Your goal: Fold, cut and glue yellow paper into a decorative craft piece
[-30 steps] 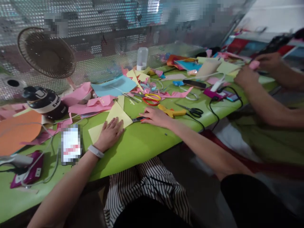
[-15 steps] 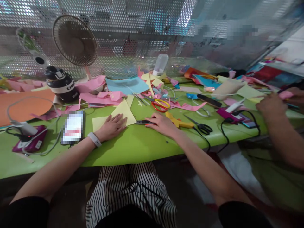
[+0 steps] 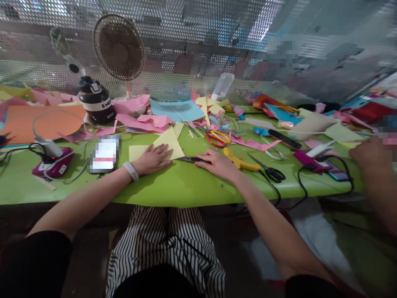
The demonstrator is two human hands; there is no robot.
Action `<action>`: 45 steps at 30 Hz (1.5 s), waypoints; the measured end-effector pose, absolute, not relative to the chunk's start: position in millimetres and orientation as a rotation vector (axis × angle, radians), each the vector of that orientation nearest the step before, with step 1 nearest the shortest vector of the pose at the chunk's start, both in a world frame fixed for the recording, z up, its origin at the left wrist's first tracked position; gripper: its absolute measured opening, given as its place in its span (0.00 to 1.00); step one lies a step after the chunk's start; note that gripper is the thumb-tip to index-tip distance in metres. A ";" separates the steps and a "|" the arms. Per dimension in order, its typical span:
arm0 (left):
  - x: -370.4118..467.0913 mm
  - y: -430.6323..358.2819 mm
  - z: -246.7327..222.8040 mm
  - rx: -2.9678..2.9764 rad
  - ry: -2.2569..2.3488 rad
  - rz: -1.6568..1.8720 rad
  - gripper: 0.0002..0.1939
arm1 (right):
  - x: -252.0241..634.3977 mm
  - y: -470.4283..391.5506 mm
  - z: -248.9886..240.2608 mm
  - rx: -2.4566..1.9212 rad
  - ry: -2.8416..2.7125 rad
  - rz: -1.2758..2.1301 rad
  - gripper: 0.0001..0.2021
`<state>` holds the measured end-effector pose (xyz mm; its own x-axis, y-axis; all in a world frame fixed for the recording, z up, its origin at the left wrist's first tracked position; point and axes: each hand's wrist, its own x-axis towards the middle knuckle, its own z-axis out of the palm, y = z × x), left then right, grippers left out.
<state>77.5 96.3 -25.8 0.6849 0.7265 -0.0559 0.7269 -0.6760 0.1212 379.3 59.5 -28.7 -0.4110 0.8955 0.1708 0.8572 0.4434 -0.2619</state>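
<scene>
My left hand point(image 3: 152, 160) lies flat with its fingers spread on a folded sheet of pale yellow paper point(image 3: 172, 142). A white band is on that wrist. To the right, my right hand point(image 3: 221, 164) is closed around a slim, dark, pointed tool point(image 3: 198, 159) resting low over the table. Its tip meets the right corner of the paper, and my fingers cover much of it, so its exact kind stays unclear. Just beyond this hand are red-and-yellow-handled scissors point(image 3: 218, 138). A yellow glue gun point(image 3: 241, 160) and black-handled scissors point(image 3: 273, 173) lie to its right.
A phone point(image 3: 104, 154) and a purple power strip point(image 3: 63, 163) are on the left. Behind them stand a black bottle point(image 3: 96, 105) and a fan point(image 3: 119, 47). Coloured paper scraps line the back. A second power strip point(image 3: 313, 160) and another person's arm point(image 3: 374, 165) are at right.
The whole view has shifted, so the table things appear further right. Both hands keep nearly the same place on the paper and the tool. The other person's arm has moved right in view.
</scene>
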 end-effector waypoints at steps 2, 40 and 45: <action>77.1 95.8 -25.5 2.762 1.194 -0.007 0.35 | 377.1 60.5 -27.1 -1.536 -2.407 0.183 0.21; 40.1 105.4 -14.1 2.721 1.222 -0.091 0.30 | 368.0 63.3 -31.8 -1.459 -2.335 0.097 0.15; 41.1 107.5 -16.9 2.716 1.229 -0.087 0.31 | 366.3 63.9 -28.3 -1.473 -2.360 0.145 0.13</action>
